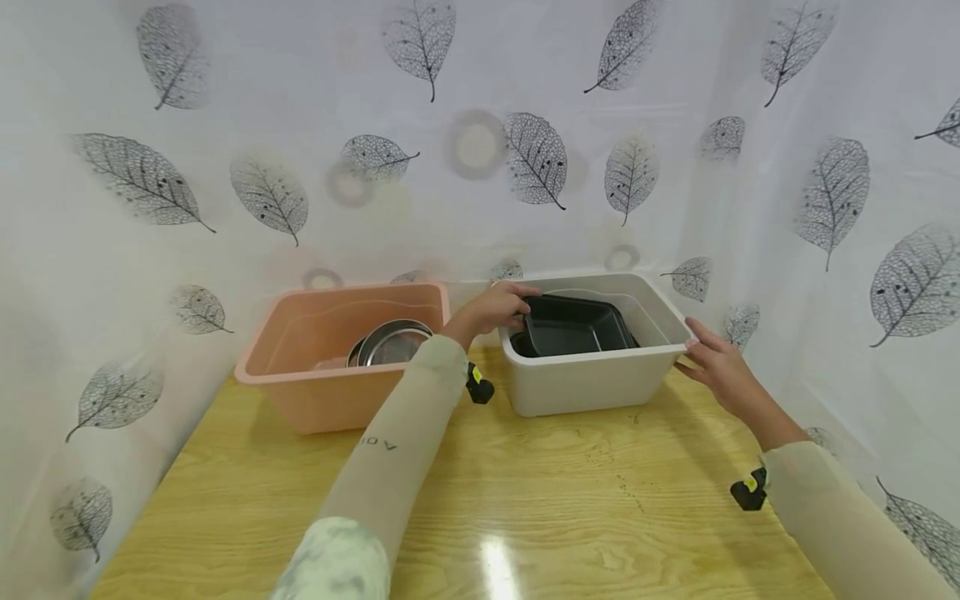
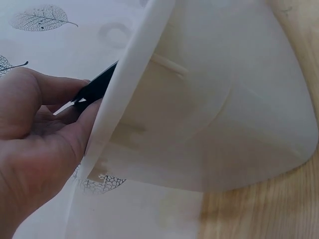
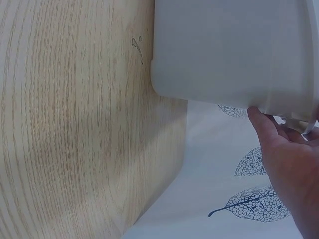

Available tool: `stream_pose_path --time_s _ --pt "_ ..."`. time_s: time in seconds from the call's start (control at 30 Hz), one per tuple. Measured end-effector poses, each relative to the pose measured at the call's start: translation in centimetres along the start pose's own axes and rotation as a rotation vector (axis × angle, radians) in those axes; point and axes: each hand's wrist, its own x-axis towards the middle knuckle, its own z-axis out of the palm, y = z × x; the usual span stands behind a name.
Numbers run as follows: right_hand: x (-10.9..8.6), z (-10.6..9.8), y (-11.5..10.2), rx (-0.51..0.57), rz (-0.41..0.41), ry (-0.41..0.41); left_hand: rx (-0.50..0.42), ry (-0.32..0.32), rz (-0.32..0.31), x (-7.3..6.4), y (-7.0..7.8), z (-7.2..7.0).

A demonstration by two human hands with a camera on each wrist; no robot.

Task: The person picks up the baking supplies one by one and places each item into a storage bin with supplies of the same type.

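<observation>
My left hand [image 1: 491,312] reaches over the left rim of the white bin [image 1: 585,387]. It pinches the left edge of a black rectangular baking pan [image 1: 573,321], which sits tilted within the bin. In the left wrist view, thumb and fingers close on the dark pan edge [image 2: 98,85] just beyond the rim. Other dark pieces show beneath the pan, mostly hidden by it. At the bin's right end, my right hand [image 1: 722,373] grips the rim; the right wrist view has its thumb [image 3: 264,127] against the outer wall.
A pink bin [image 1: 330,398] stands to the left with round metal pans [image 1: 397,343] inside. Both bins rest on a wood-grain table [image 1: 570,500]. A leaf-patterned curtain [image 1: 300,100] hangs behind and along the sides.
</observation>
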Motion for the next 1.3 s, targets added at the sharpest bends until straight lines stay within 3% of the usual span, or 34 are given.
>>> stream_pose_path --time_s 0.23,0.43,0.57,0.7,1.0,1.2,1.3 --pt "0.3 0.1 0.0 -0.009 0.005 0.005 -0.023 -0.005 -0.023 0.3 0.3 0.8" --pt "0.5 0.4 -0.1 0.005 0.013 -0.001 -0.032 0.055 -0.039 0.6 0.2 0.9" --pt "0.5 0.5 -0.2 0.019 0.021 -0.004 -0.007 0.126 -0.008 0.2 0.3 0.6" --pt "0.6 0.6 -0.3 0.023 0.023 0.001 -0.028 0.144 0.044 -0.1 0.8 0.5" --pt "0.3 0.7 -0.1 0.014 0.0 0.013 -0.218 0.067 0.157 -1.2 1.2 0.3" --pt "-0.1 0.4 -0.1 -0.028 -0.01 0.045 -0.225 -0.003 0.214 -2.5 1.1 0.0" --pt "-0.2 0.4 -0.2 -0.13 0.03 0.092 -0.232 -0.026 0.242 -3.4 1.2 0.0"
